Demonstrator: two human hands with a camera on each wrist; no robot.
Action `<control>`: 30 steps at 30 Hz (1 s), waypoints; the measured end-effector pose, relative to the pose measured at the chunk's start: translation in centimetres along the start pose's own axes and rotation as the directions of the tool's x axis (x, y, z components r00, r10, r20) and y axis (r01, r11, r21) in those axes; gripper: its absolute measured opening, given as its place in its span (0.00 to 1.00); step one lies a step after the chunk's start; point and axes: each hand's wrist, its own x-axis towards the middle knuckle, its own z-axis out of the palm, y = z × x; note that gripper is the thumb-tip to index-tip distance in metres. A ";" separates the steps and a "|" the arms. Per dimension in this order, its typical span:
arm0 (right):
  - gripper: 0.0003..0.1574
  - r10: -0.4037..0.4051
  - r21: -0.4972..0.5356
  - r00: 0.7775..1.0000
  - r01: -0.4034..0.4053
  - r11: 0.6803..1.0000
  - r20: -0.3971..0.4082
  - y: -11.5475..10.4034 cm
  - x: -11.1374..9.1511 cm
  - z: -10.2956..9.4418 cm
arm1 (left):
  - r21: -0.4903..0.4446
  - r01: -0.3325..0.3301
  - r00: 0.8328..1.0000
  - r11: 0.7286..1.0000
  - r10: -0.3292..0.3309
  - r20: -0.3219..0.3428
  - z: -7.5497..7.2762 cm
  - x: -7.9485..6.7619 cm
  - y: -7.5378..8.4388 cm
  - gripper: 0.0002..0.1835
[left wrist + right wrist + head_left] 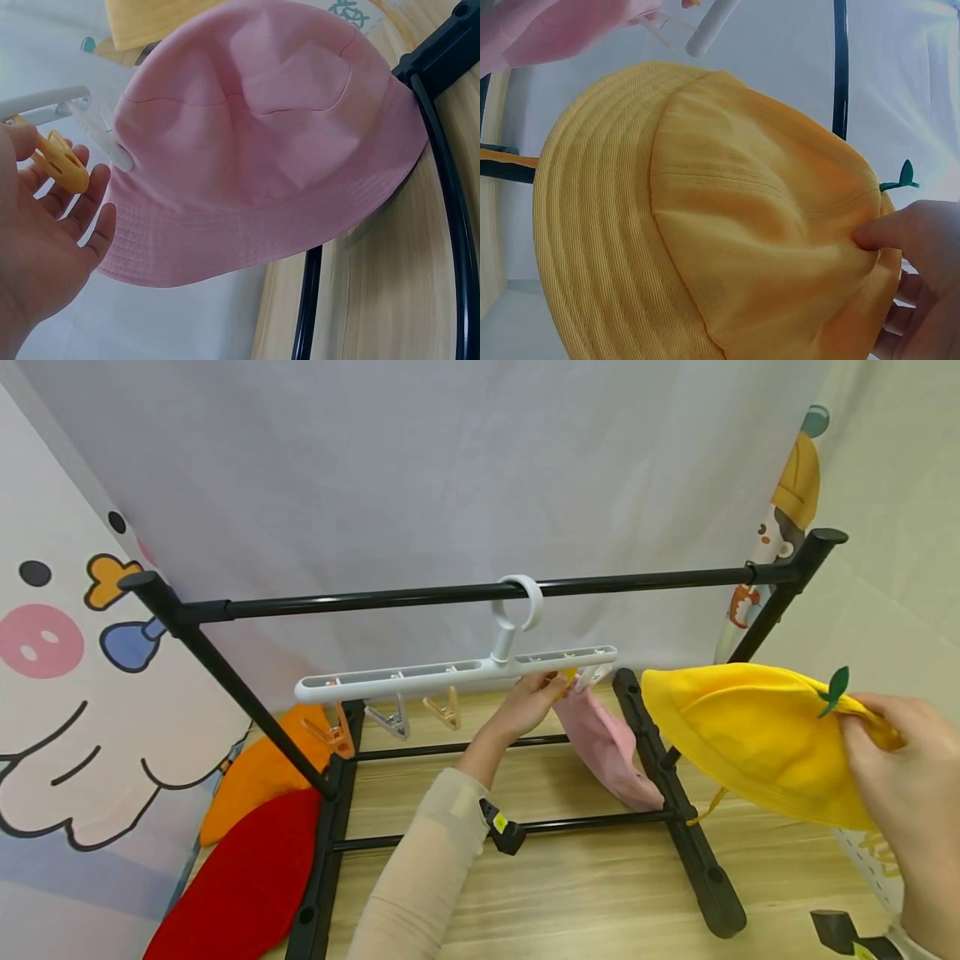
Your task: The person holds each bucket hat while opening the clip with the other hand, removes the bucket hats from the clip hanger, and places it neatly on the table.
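My right hand (900,768) grips a yellow bucket hat (750,739) by its crown, beside a small green leaf (834,691) sewn on top. At the hanger's right part, my left hand (527,703) pinches a yellow clothespin (64,161) between thumb and fingers. Close by it, a white clothespin (101,135) clips a pink bucket hat (255,142), which hangs from the white hanger (457,675). Orange (337,729), grey (392,720) and tan (444,708) clothespins dangle from the hanger's left half.
The hanger hooks over the top bar (360,602) of a black rack. On the left, a red hat (247,877) and an orange hat (262,768) lie beside the rack's foot. A wood-grain surface (570,893) lies underneath, with a pale curtain (450,468) behind.
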 end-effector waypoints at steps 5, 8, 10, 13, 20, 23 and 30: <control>0.08 0.057 -0.037 0.998 -0.056 0.998 0.015 1.1 -0.2 0.1 | -0.016 -0.019 1.000 1.000 0.019 -0.002 0.1 0.1 -0.1 0.21; 0.08 0.081 -0.054 0.996 -0.079 0.995 0.029 1.9 -0.4 0.2 | -0.050 -0.046 0.999 0.998 0.046 0.004 0.2 0.3 -0.3 0.20; 0.08 0.093 -0.069 0.995 -0.090 0.994 0.040 2.4 -0.6 0.2 | -0.061 -0.057 0.998 0.997 0.057 0.005 0.3 0.3 -0.3 0.20; 0.08 0.126 -0.091 0.990 -0.120 0.989 0.059 3.2 -1.0 0.2 | -0.077 -0.066 0.998 0.995 0.067 0.007 0.3 0.3 -0.4 0.20; 0.09 0.182 -0.122 0.980 -0.171 0.978 0.085 4.8 -1.5 0.1 | -0.131 -0.083 0.996 0.988 0.086 0.019 0.4 0.4 -0.3 0.19; 0.08 0.173 -0.105 0.983 -0.166 0.980 0.064 5.6 -1.5 0.1 | -0.125 -0.077 0.997 0.989 0.080 0.016 0.4 0.4 -0.3 0.19; 0.09 0.178 -0.129 0.983 -0.171 0.977 0.045 11.5 -2.0 1.0 | -0.092 -0.062 0.998 0.994 0.062 -0.005 0.4 0.4 -0.4 0.18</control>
